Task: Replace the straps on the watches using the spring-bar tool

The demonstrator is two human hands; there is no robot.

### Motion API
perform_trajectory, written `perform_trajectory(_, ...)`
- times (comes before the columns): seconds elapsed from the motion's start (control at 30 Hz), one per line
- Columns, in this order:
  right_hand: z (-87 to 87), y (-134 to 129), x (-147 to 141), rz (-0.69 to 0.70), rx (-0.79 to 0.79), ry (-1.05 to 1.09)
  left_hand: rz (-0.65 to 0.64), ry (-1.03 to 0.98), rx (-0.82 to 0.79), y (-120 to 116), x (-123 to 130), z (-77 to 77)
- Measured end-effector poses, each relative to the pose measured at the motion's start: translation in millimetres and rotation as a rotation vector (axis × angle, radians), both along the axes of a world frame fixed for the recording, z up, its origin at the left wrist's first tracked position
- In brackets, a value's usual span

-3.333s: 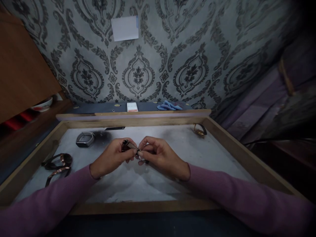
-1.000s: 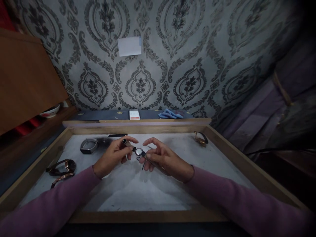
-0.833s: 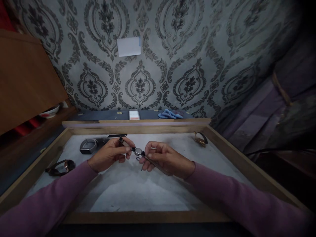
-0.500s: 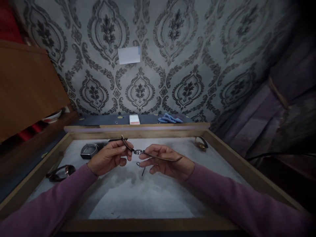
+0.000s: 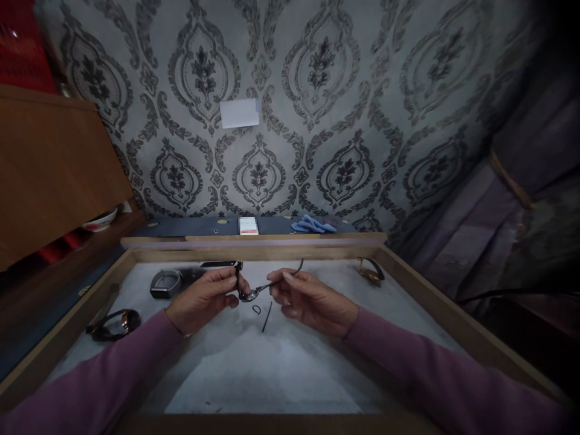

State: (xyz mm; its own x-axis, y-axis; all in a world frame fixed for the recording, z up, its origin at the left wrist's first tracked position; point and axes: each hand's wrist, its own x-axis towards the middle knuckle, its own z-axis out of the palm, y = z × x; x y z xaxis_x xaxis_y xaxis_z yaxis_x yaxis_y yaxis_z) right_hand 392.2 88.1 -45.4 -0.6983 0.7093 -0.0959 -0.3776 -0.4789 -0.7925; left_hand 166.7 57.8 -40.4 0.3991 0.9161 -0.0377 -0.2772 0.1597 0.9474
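A small wristwatch [image 5: 249,296] with a thin dark strap hangs between my two hands, above the pale bottom of a shallow wooden tray. My left hand [image 5: 206,296] pinches the strap on one side of the watch case. On the other side, my right hand [image 5: 312,299] grips the strap between thumb and fingers, and its free end points up past the fingertips. Below the watch lie a small dark loop [image 5: 257,310] and a thin dark stick [image 5: 267,317], apart from both hands.
The tray's wooden frame [image 5: 430,296] surrounds the work. Inside lie a grey-strapped watch [image 5: 165,284], a dark watch [image 5: 115,325] at left, a gold watch [image 5: 370,271] at right and a flat black object [image 5: 219,264]. Behind are a blue cloth [image 5: 313,224] and a small white box [image 5: 248,226].
The watch has dipped and tilted between my hands. The right-hand strap end now points upward instead of lying along the fingers. My right hand has come off the loop and stick area.
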Motion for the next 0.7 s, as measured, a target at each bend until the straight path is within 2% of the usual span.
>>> perform_trajectory(0.2,1.6,-6,-3,-0.074,0.072,-0.067,0.016,0.049,0.005,1,2,-2.9)
perform_trajectory(0.33,-1.1,-5,-3,-0.008,0.109,-0.017,0.003,0.053,-0.024,0,7,-7.9)
perform_trajectory(0.47,-1.8,-3,-3,0.003,0.068,0.043,0.003,0.048,-0.039,0,10,-12.2)
perform_trajectory(0.7,-5.7,-3,-5,0.041,0.124,0.015,-0.045,0.117,-0.011,-3,11,-6.4)
